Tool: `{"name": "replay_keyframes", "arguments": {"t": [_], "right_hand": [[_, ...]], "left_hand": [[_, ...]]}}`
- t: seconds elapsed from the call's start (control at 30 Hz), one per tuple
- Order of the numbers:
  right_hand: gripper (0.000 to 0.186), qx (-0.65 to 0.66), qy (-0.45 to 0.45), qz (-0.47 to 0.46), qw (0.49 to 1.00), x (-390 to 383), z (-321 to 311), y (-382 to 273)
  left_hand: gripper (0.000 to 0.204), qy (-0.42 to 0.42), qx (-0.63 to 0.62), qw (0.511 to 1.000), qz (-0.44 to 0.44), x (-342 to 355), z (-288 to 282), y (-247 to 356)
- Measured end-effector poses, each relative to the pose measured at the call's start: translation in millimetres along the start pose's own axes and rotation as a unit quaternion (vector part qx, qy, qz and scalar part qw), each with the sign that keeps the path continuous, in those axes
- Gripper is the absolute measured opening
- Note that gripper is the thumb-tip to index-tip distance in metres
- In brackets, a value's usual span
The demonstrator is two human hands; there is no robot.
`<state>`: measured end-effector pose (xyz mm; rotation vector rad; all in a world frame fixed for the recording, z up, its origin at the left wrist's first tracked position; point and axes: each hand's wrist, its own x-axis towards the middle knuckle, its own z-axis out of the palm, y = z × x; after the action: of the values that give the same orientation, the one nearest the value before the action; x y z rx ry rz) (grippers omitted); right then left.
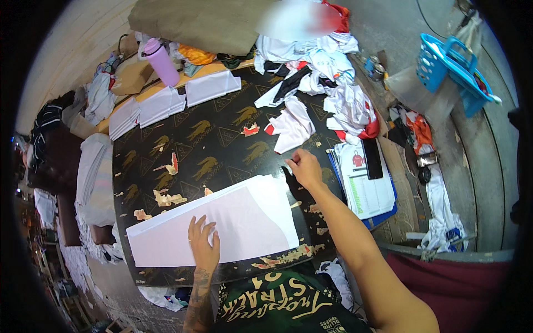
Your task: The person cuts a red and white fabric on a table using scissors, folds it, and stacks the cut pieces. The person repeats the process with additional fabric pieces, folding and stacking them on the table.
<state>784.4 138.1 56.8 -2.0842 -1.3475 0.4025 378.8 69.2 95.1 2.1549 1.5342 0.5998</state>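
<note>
white cut panels (250,219) laid along near edge of tabletop (214,152); left hand (204,240) spread flat on top, nothing gripped. step judged: panels steadied or smoothed. right hand (302,165) half-curled beyond panels' right end; hold, if any, cannot be told. next move probably calls for light pressure. papers (355,191) crowded by right edge. middle roomy, scraps (169,198) strewn. far edge lined with folded white stacks (161,109).

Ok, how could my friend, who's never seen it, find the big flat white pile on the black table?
Look for the black table with gold animal shapes. On its near side, the big flat white pile lies under the left hand. It's much longer than any of the three white stacks along the far edge, and none of those has a hand over it.
</note>
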Motion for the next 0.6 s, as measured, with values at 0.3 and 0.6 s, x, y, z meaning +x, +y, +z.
{"name": "replay_keyframes", "arguments": {"t": [0.3,0.6], "right_hand": [[0.025,0.173,0.171,0.002,0.97,143.2,-45.2,-28.8],[0.021,0.373,0.0,-0.303,0.877,94.0,-292.4,-246.8]], "left_hand": [[0.024,0.047,-0.101,0.994,-0.021,56.3,14.6,30.2],[0.088,0.086,-0.376,0.909,0.16,247.3,-14.9,140.1]]}}
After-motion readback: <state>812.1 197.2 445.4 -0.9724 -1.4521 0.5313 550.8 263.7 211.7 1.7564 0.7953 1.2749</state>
